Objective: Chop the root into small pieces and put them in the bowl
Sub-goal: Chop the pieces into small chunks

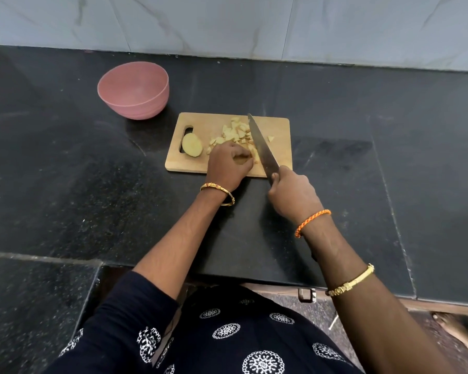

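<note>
A wooden cutting board (278,147) lies on the black counter. On its left end sits a half root (192,144), cut face up. Several pale chopped pieces (234,132) are heaped at the board's middle, and one piece (270,138) lies to the right of the blade. My left hand (229,164) rests on the board with fingers curled around a small piece of root. My right hand (292,194) grips the handle of a long knife (261,145), whose blade lies across the board beside the pieces. The pink bowl (134,90) stands upright to the board's upper left.
The black stone counter (362,171) ends at a tiled wall (254,22) behind. Its front edge is near my body, with the floor and a bare foot (459,333) at lower right.
</note>
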`<act>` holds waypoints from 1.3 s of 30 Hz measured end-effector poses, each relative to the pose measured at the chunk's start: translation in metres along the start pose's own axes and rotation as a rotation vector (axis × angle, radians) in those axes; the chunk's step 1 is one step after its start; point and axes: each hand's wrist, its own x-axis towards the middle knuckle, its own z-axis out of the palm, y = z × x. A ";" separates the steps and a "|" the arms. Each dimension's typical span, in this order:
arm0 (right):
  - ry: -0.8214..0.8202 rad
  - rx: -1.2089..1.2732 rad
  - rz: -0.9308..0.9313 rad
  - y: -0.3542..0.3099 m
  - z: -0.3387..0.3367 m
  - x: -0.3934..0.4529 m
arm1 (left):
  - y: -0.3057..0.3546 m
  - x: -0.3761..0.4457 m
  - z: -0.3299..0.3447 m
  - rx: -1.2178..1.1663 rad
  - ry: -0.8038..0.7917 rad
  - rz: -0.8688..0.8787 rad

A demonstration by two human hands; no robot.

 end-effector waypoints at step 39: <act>-0.048 0.113 0.003 0.037 -0.029 0.006 | -0.002 0.069 0.015 0.387 -0.126 0.527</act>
